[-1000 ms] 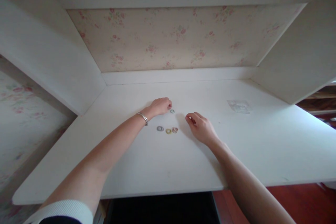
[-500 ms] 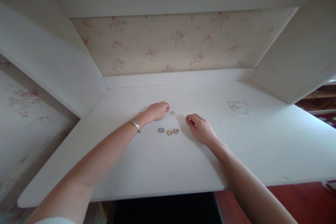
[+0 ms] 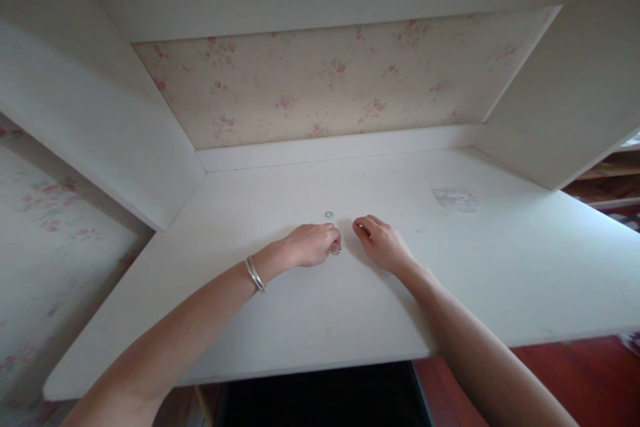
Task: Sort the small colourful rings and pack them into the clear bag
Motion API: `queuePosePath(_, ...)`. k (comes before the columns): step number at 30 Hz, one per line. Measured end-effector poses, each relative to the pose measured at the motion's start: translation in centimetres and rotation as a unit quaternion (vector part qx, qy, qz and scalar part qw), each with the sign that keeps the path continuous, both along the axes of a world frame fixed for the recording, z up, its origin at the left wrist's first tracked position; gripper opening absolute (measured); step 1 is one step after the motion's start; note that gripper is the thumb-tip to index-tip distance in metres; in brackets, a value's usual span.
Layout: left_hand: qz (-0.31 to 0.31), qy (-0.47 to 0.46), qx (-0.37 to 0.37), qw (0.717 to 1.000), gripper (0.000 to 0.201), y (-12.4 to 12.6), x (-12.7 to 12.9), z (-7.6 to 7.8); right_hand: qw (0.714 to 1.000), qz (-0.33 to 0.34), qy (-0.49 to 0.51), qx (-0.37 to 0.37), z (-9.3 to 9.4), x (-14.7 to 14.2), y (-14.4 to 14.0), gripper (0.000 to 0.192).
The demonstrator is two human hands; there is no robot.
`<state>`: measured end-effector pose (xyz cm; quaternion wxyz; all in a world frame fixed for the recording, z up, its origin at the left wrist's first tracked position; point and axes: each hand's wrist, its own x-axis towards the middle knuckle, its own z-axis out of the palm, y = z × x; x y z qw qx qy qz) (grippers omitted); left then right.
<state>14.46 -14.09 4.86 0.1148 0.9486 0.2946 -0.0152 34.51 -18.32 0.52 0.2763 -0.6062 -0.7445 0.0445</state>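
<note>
My left hand (image 3: pixel 316 245), with a silver bangle at the wrist, is low over the white desk. Its fingertips are pinched together on a small pinkish ring-shaped band (image 3: pixel 335 251). Just beyond its knuckles lies a small green ring-shaped band (image 3: pixel 329 215). The grey and yellow bands are covered by my left hand. A short gap to the right, my right hand (image 3: pixel 381 242) rests on the desk, thumb and index finger pinched together; whatever they may hold is too small to make out.
A clear plastic bag (image 3: pixel 455 199) lies flat at the right on the white desk (image 3: pixel 280 327). White panels (image 3: pixel 550 107) and a low ledge (image 3: pixel 340 143) enclose the back, with floral wallpaper behind. The desk's front edge runs below my forearms.
My left hand has moved toward me and slightly right, from beside the green band to the pinkish one, covering the grey and yellow bands. My right hand has stayed in place.
</note>
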Motion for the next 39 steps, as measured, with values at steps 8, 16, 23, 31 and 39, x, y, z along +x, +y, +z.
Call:
queuePosePath(8,-0.010,0.034,0.006,0.999,0.021,-0.5,0.0,-0.3,1.000,0.007,-0.001,-0.007,0.2,-0.1,-0.2,0.025)
queuePosePath(16,0.008,0.006,-0.020,1.000,0.025,-0.4,-0.2,0.0,1.000,0.012,0.006,-0.007,0.1,-0.2,-0.1,0.026)
queuePosePath(23,0.036,-0.082,-0.023,0.996,0.022,0.1,-1.6,0.3,0.998,0.030,0.047,-0.018,-0.5,-0.6,0.5,0.025)
queuePosePath(31,0.214,-0.268,-0.139,0.929,0.022,1.0,-6.4,-2.5,0.997,0.057,0.012,-0.045,0.2,-2.1,3.5,0.023)
queuePosePath(39,0.247,-0.327,-0.234,0.882,0.024,0.7,-7.7,-4.4,0.985,0.076,-0.142,-0.059,0.5,-3.3,7.1,0.025)
